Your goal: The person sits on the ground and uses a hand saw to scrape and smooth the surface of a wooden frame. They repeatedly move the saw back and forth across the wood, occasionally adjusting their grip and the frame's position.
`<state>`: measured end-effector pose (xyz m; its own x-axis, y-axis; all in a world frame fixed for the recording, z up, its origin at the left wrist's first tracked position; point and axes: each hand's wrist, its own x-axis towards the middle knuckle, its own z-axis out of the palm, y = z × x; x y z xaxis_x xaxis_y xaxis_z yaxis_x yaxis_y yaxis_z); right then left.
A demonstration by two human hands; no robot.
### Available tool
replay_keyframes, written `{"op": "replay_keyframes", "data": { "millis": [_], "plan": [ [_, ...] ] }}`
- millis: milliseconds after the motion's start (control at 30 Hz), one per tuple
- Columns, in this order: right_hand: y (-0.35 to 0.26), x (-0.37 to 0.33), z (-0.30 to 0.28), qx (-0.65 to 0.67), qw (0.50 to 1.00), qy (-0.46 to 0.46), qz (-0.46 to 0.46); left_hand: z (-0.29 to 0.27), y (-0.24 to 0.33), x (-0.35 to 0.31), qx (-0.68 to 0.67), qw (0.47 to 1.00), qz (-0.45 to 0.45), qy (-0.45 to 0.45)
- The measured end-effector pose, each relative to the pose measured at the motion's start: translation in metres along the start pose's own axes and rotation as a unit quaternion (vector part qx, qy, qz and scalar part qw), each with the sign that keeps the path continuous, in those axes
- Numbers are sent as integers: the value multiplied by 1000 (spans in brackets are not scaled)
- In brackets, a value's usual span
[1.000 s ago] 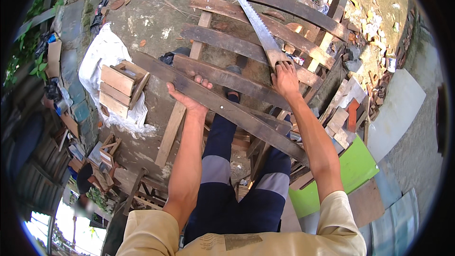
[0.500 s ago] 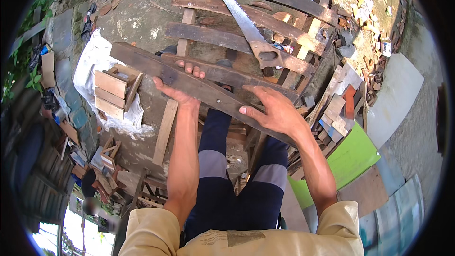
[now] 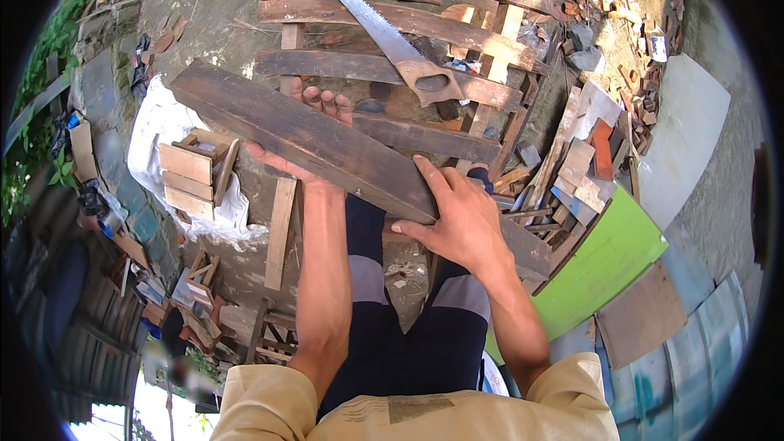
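A dark brown wooden plank (image 3: 302, 135) lies slantwise across my two hands, its far-left end raised and one broad face turned toward me. My left hand (image 3: 314, 175) holds it from beneath, palm up, with the fingertips curled past the far edge. My right hand (image 3: 461, 216) grips it toward the right, index finger on the far side and thumb on the near side. Dark wood (image 3: 527, 249) also shows beyond my right hand, in line with the plank; I cannot tell if it is the same piece. A handsaw (image 3: 392, 45) with a wooden handle rests on the slatted wooden frame (image 3: 384, 15) ahead.
At the left, a small wooden stool (image 3: 192, 167) sits on a white sack (image 3: 151, 131). A loose board (image 3: 280, 233) lies near my left forearm. Wood offcuts (image 3: 576, 167), a green panel (image 3: 604, 257) and a grey sheet (image 3: 686, 135) are on the right.
The plank has turned over somewhat, so a broader face shows. My right hand has shifted its grip, its thumb now lower and further left. The view has swung slightly, moving the saw and frame leftward.
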<state>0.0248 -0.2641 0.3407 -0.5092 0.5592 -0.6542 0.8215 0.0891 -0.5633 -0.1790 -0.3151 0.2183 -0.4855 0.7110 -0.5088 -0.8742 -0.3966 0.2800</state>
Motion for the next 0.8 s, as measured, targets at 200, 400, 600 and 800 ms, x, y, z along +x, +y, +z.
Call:
{"op": "replay_keyframes", "data": {
  "millis": [200,400,600,800],
  "plan": [
    [30,-4,1,-70,988,133,-16,37,-29,-6,123,985,-66,105],
    [60,-31,-23,-27,981,188,-26,-7,-33,-17,43,998,-41,-3],
    [86,-59,-38,-55,990,127,-6,-17,-14,-25,-103,990,-68,-61],
    [78,-61,-44,21,993,107,-43,-18,-13,-28,-137,983,-99,-70]
  ]
}}
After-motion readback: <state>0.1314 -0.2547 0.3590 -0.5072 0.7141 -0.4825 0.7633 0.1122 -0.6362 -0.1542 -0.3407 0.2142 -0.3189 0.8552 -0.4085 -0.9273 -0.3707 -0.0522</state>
